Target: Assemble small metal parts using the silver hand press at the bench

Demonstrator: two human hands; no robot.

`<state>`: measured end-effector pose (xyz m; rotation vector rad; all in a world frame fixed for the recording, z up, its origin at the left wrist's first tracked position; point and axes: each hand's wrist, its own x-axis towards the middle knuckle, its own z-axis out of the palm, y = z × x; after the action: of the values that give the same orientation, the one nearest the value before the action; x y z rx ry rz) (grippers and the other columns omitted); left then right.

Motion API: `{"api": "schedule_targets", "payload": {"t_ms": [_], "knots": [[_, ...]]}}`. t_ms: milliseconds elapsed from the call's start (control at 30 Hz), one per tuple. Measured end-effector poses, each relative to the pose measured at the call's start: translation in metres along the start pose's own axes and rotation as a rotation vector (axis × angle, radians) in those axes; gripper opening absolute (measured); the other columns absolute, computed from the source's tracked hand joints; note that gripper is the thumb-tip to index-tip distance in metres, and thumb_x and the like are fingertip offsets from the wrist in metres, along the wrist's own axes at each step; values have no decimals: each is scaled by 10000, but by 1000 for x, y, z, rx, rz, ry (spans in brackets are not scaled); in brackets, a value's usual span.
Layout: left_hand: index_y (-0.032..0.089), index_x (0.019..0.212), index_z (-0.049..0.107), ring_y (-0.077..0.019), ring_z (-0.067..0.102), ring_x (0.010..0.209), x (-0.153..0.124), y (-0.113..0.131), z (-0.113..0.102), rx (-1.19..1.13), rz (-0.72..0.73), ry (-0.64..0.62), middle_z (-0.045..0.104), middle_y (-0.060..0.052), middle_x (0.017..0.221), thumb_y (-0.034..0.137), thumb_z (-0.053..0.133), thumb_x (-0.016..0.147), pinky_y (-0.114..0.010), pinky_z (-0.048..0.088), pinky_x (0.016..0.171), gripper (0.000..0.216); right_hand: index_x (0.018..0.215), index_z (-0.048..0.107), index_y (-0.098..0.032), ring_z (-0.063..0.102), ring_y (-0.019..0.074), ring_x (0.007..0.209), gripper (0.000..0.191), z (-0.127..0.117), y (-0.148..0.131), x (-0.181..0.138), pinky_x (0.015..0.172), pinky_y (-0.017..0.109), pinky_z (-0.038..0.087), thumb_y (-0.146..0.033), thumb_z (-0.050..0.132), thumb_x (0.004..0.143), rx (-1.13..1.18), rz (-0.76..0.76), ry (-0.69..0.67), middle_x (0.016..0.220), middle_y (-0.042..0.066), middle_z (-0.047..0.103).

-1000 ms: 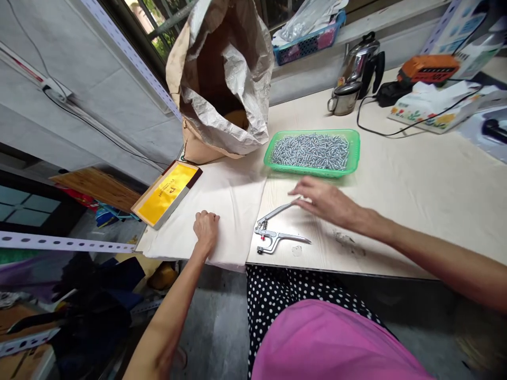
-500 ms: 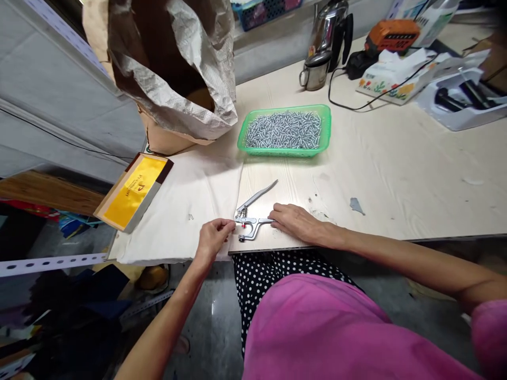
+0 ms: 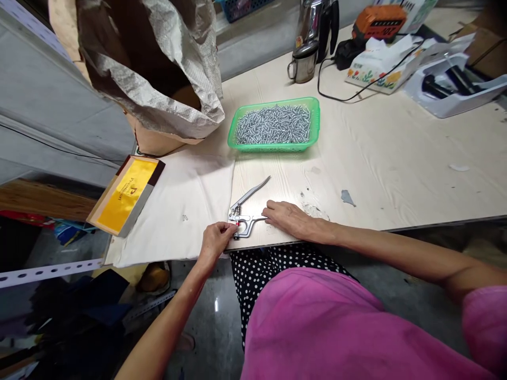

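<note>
Metal snap pliers (image 3: 246, 207) lie open on the pale wooden table (image 3: 396, 158) near its front edge. My right hand (image 3: 285, 217) rests on the lower handle, fingers laid over it. My left hand (image 3: 216, 238) pinches at the pliers' jaw, by the red tip, where the edge of a white cloth (image 3: 178, 211) meets the tool. Whether a small part sits in that pinch is too small to see. Behind the pliers stands a green plastic tray (image 3: 312, 113) full of small silver metal parts.
A large crumpled paper sack (image 3: 158, 68) stands at the back left. A yellow-lidded box (image 3: 124, 195) lies on the cloth's left edge. A steel kettle (image 3: 312, 26), a metal cup (image 3: 303, 62), black cable, tissue pack (image 3: 376, 68) and a white case (image 3: 455, 84) line the back right.
My right hand slid from the pliers' upper handle down onto the lower handle. My left hand left the cloth and came to pinch at the jaw. The view tilted down.
</note>
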<state>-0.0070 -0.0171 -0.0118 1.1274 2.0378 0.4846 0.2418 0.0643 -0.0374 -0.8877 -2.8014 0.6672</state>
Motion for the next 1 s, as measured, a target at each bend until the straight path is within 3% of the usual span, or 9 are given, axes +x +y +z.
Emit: {"api": "schedule_targets", "payload": {"t_ms": [167, 367, 667, 767, 867, 1000], "knots": [[162, 702, 750, -129, 526, 469, 0, 3, -2, -3, -51, -61, 627, 13, 512, 486, 795, 715, -235, 362, 460, 328, 1030, 658, -159, 511, 160, 743, 155, 3, -1, 2, 644, 316, 321, -192, 507, 1045, -14, 18, -11, 1030, 98, 645], [143, 709, 733, -105, 533, 488, -5, 11, 1, -144, -133, -83, 634, 18, 558, 358, 819, 685, -229, 477, 505, 233, 1018, 636, -171, 475, 157, 715, 186, 9, 1, 1, 634, 326, 290, -135, 455, 1033, -61, -10, 21, 1005, 88, 647], [133, 658, 682, -80, 508, 472, -4, 20, -3, -239, -240, -194, 585, 37, 519, 322, 890, 623, -201, 440, 486, 284, 1008, 621, -166, 474, 172, 736, 253, 8, 0, -1, 670, 334, 325, -72, 388, 1032, -102, -77, 41, 989, 87, 652], [130, 663, 686, -81, 515, 472, -3, 18, -3, -249, -241, -207, 590, 34, 520, 334, 904, 604, -204, 447, 493, 304, 1029, 628, -172, 498, 182, 762, 208, 6, 0, -4, 684, 337, 355, -111, 430, 1040, -82, -62, 18, 1024, 92, 656], [129, 663, 691, -82, 512, 471, -3, 15, -2, -253, -233, -201, 582, 35, 506, 362, 913, 580, -209, 454, 500, 333, 1088, 634, -169, 559, 231, 930, 148, -1, 6, -3, 787, 362, 434, -293, 569, 1041, -40, -89, 35, 1168, 135, 647], [136, 661, 693, -84, 507, 476, -5, 14, -1, -256, -221, -186, 580, 35, 501, 409, 913, 558, -211, 442, 497, 365, 1427, 521, -144, 434, 415, 1355, 788, -15, 23, 11, 1053, 542, 417, -610, 787, 850, -71, -104, 88, 1562, 253, 429]]}}
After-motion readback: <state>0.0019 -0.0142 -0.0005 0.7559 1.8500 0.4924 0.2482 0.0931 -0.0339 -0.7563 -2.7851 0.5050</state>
